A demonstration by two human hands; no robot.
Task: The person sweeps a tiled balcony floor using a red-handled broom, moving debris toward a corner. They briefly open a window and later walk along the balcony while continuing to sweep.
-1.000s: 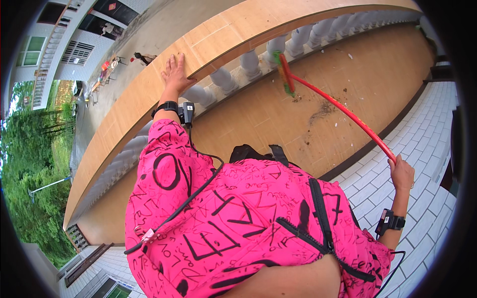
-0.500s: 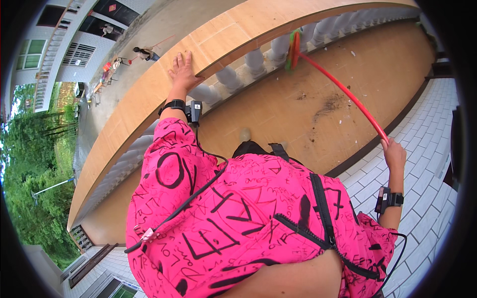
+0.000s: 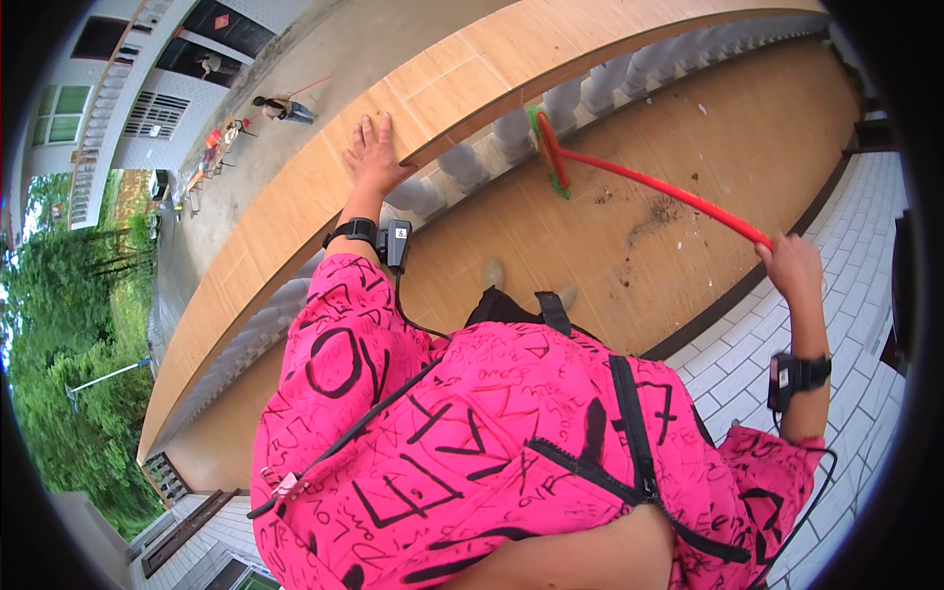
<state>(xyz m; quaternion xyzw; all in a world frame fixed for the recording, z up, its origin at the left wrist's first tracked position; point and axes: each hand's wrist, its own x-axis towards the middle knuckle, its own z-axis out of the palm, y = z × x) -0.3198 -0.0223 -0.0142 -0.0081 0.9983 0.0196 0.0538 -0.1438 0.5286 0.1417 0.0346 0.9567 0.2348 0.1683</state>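
My right hand (image 3: 793, 267) is wrapped round the end of the red handle of a broom (image 3: 678, 195). The broom's head (image 3: 547, 152), red with green bristles, is beside the foot of the balusters, at the floor's far edge. My left hand (image 3: 375, 157) lies with spread fingers on the tan top of the balcony railing (image 3: 462, 84) and holds nothing. Dark dirt (image 3: 657, 214) and small white scraps are scattered on the tan tiled floor (image 3: 728, 162) between the broom head and the wall.
Grey-white balusters (image 3: 462, 165) stand under the curved railing. A white brick wall (image 3: 836, 285) rises on the right. My shoes (image 3: 494, 273) are on the floor below me. Down in the yard, a person (image 3: 282, 108) holds a long red-handled tool near a bench.
The broom head has moved left along the balusters and come nearer, its handle now lying flatter across the view. My right hand has shifted slightly upward; my left stays on the railing.
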